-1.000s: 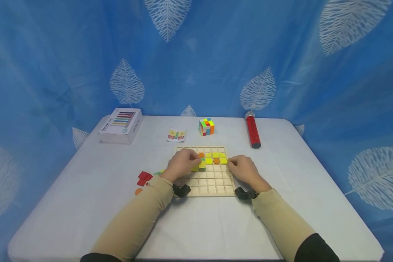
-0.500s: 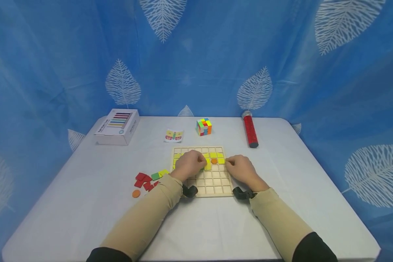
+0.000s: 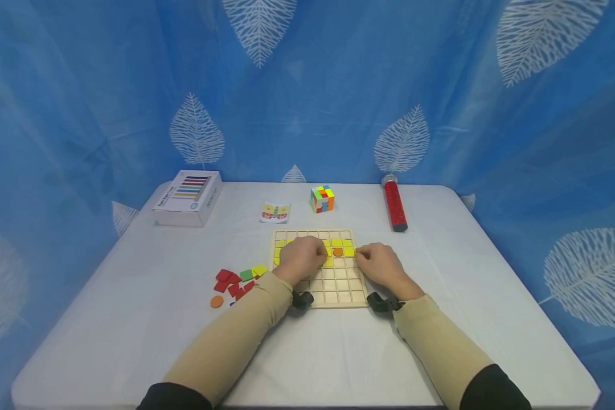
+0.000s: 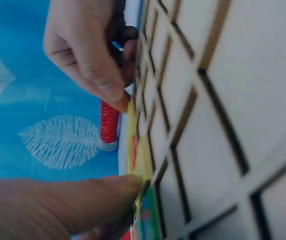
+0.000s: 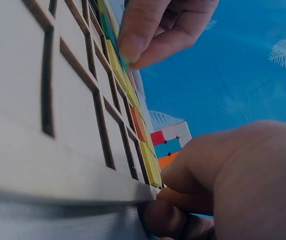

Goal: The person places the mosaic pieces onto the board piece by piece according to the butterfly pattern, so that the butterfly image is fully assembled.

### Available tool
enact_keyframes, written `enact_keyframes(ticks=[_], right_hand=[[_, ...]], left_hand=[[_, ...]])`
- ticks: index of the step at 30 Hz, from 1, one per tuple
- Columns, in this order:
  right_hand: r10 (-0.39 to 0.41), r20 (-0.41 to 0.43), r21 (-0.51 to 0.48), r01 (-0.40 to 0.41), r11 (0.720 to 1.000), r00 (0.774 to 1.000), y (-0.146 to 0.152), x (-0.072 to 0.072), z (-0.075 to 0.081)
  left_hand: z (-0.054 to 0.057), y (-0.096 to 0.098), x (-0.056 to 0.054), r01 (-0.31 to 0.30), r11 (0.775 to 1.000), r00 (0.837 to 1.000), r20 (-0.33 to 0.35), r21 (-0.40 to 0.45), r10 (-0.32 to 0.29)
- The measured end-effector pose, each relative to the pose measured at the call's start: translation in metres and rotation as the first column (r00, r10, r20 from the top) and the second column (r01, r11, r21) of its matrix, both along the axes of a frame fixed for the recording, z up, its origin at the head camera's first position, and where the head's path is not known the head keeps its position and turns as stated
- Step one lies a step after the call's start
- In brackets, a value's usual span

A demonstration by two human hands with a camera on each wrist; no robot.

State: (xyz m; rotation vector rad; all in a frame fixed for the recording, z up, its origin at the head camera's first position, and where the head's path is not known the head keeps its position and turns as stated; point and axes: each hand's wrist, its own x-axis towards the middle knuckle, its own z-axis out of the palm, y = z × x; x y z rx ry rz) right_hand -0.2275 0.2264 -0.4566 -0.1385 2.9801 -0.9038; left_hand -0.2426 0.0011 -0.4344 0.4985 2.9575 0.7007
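Observation:
A wooden grid board (image 3: 337,284) lies mid-table, with yellow square tiles (image 3: 348,251) and an orange round tile (image 3: 337,252) in its upper cells. My left hand (image 3: 302,257) reaches over the board and pinches a yellow tile (image 4: 142,162) low at the cells, beside a green tile (image 4: 151,217). The hand covers several cells in the head view. At the board's right edge, my right hand (image 3: 381,265) grips the rim between thumb and curled fingers, right beside the outermost yellow tile (image 5: 151,165).
Left of the board lie loose red tiles (image 3: 226,276), a green tile (image 3: 246,275), yellow tiles (image 3: 259,270) and an orange disc (image 3: 217,302). Behind stand a white box (image 3: 187,199), a butterfly pattern card (image 3: 275,213), a puzzle cube (image 3: 322,199) and a red glittery tube (image 3: 395,205).
My left hand has moved right across the board and lower with the yellow tile, uncovering tiles on the board's left side. My right hand stays at the right edge.

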Motion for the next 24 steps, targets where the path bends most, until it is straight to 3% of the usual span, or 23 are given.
enact_keyframes(ticks=[4,8,11,14,18,24], right_hand=[[0.005,0.001,0.006,-0.005,1.0,1.0,0.0,0.0,0.0],[0.003,-0.01,0.01,-0.003,1.0,1.0,0.0,-0.001,0.0],[0.006,-0.007,0.001,-0.006,1.0,1.0,0.0,-0.001,0.0],[-0.005,-0.002,0.002,0.005,1.0,1.0,0.002,-0.001,0.0],[-0.016,-0.002,0.015,0.016,1.0,1.0,0.004,-0.001,0.001],[0.012,0.009,0.009,-0.012,1.0,1.0,0.001,-0.002,0.002]], left_hand=[[0.009,-0.023,0.002,-0.073,0.995,0.997,0.035,0.071,0.071],[0.023,-0.069,0.004,-0.173,0.975,0.983,0.082,0.14,0.163],[0.028,-0.106,0.008,-0.241,0.957,0.968,0.104,0.162,0.227],[0.022,-0.13,0.012,-0.295,0.938,0.951,0.144,0.183,0.272],[0.007,-0.139,0.017,-0.337,0.917,0.933,0.208,0.213,0.295],[-0.004,-0.138,0.022,-0.355,0.919,0.93,0.17,0.173,0.327]])
